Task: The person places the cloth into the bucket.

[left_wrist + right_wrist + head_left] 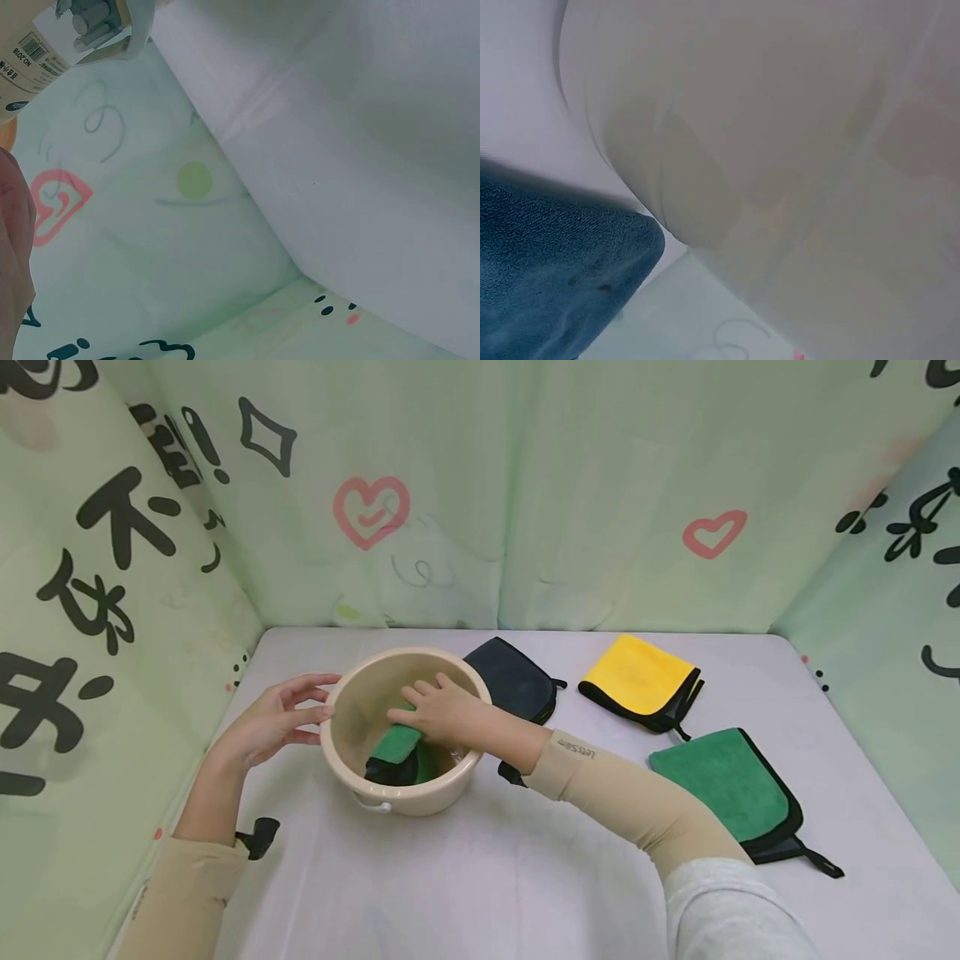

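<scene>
A cream bucket (352, 777) with a white handle stands on the table. At its left rim my left hand (281, 718) touches the outside with extended fingertips. My right hand (442, 714) reaches inside, fingers spread over a green cloth with black edging (397, 745). Part of that cloth is hidden under the hand. In the left wrist view, a barcode label (34, 56) shows on the bucket, with part of my left hand (15, 247) at the edge. The bucket's pale wall (765, 112) fills most of the right wrist view, beside a dark cloth (555, 262).
Behind the bucket lies a dark folded cloth (510, 681). A yellow cloth with black edging (637, 677) is at the back right. Nearer, a green cloth (731, 785) lies beside my right forearm. Printed green curtains (600, 485) enclose the white table (450, 893).
</scene>
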{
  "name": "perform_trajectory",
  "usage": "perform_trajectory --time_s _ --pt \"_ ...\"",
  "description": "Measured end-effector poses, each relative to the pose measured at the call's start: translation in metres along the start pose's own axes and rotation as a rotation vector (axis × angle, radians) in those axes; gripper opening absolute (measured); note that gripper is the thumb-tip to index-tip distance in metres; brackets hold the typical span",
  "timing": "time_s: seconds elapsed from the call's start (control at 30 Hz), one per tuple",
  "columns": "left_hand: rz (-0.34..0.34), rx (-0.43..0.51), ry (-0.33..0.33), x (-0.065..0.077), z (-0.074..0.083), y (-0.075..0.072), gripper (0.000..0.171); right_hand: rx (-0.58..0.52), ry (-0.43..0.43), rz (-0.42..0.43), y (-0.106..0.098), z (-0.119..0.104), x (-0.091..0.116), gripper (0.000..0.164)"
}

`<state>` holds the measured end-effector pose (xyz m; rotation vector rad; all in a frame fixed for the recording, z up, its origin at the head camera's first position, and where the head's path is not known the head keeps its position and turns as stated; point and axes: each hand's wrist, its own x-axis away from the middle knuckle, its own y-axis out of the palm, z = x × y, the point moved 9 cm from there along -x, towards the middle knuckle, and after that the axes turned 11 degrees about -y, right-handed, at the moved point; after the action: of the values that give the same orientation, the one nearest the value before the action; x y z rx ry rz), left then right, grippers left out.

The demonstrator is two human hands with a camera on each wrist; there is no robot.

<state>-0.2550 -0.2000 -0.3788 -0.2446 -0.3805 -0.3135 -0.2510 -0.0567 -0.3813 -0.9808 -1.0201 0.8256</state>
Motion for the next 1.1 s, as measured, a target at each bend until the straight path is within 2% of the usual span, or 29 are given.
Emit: perform_trajectory --time_s 0.23,0.47,0.83,1.1 --pt "0.003 0.001 -0.001 0.0 0.0 0.0 0.059 0.022 0.008 -0.11 0.008 0.0 -0.002 0.049" --pt "0.002 0.005 0.001 0.0 -0.001 -0.001 0.058 0.014 0.018 -0.168 0.016 0.0 -0.002 0.053" --pt "0.0 0.001 -0.003 0.002 -0.002 -0.001 0.059 -0.012 0.025 -0.213 0.022 0.001 -0.003 0.055" --pt "0.004 -0.003 -0.001 0.002 -0.002 -0.001 0.059 -0.013 0.024 -0.175 0.016 0.001 -0.001 0.059"
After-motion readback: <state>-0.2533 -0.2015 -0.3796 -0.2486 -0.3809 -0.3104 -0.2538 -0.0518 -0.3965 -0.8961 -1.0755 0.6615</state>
